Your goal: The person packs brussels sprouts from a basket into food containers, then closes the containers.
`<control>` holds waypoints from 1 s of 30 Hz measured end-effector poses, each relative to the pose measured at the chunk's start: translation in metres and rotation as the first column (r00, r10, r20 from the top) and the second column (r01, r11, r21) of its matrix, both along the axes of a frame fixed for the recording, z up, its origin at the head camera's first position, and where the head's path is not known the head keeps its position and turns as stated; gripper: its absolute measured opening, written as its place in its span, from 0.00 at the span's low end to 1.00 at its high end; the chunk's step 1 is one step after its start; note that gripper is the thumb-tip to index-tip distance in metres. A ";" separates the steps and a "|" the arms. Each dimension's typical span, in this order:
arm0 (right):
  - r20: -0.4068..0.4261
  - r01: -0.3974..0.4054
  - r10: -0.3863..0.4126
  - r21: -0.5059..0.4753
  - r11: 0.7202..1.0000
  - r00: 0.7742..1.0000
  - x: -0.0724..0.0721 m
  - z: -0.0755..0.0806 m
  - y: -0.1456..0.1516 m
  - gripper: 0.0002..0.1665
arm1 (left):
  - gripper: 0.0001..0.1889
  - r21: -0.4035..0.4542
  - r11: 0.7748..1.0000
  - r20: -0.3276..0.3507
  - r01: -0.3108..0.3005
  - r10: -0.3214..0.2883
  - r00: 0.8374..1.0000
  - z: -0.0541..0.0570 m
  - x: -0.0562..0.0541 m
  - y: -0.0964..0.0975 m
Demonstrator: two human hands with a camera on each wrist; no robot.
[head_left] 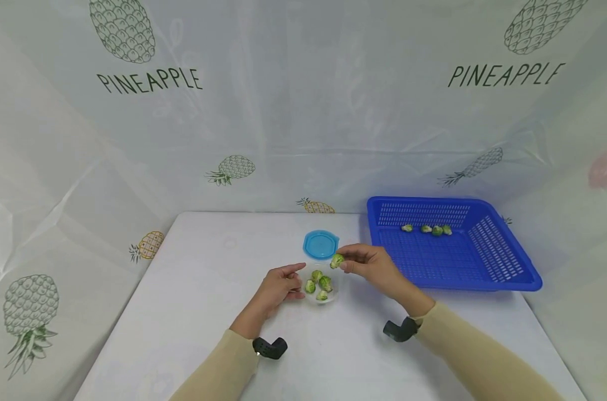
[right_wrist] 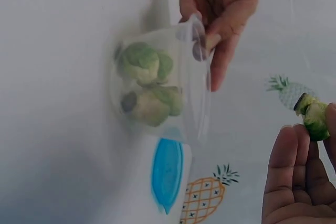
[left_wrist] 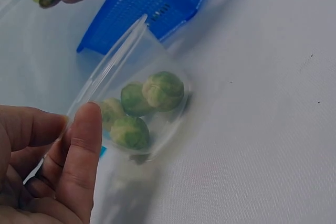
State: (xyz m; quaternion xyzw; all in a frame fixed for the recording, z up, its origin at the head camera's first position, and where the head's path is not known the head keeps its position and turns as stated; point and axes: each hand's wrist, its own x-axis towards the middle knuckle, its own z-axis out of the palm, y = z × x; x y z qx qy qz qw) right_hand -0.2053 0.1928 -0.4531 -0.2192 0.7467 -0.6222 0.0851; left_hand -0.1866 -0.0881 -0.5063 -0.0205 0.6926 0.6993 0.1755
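Observation:
Several Brussels sprouts (head_left: 325,283) lie inside a round clear plastic tub (left_wrist: 168,51) on the white table. At its left side my left hand (head_left: 279,288) pinches the tub's rim between thumb and fingers, as the left wrist view shows. Up and to the right of the tub, my right hand (head_left: 376,268) holds a single Brussels sprout (right_wrist: 316,119) between thumb and fingertips, apart from the tub. In the right wrist view the cut brown stem end of this sprout is visible. A light blue lid (head_left: 321,245) lies flat just behind the tub.
A blue plastic basket (head_left: 514,278) with slotted walls stands at the back right, beyond my right hand. A few sprouts (head_left: 437,230) lie along its far side. White sheeting (head_left: 303,111) with pineapple prints rises behind the table (head_left: 183,334).

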 end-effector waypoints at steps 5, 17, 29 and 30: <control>0.004 -0.016 0.016 0.011 1.000 1.000 0.003 -0.010 -0.010 0.19 | 0.28 0.006 1.000 0.002 -0.007 0.007 1.000 -0.001 0.000 0.000; -0.034 0.024 -0.021 0.097 0.995 0.999 0.006 -0.033 -0.027 0.16 | 0.28 0.001 1.000 -0.001 -0.008 0.008 1.000 -0.001 -0.001 0.000; -0.115 0.042 -0.021 0.188 0.981 0.993 0.007 -0.045 -0.041 0.15 | 0.27 0.005 1.000 -0.007 -0.005 0.005 1.000 -0.001 -0.001 0.001; -0.116 0.046 -0.024 0.196 0.980 0.993 0.007 -0.045 -0.042 0.15 | 0.27 0.005 1.000 -0.007 -0.006 0.006 1.000 -0.001 -0.001 0.001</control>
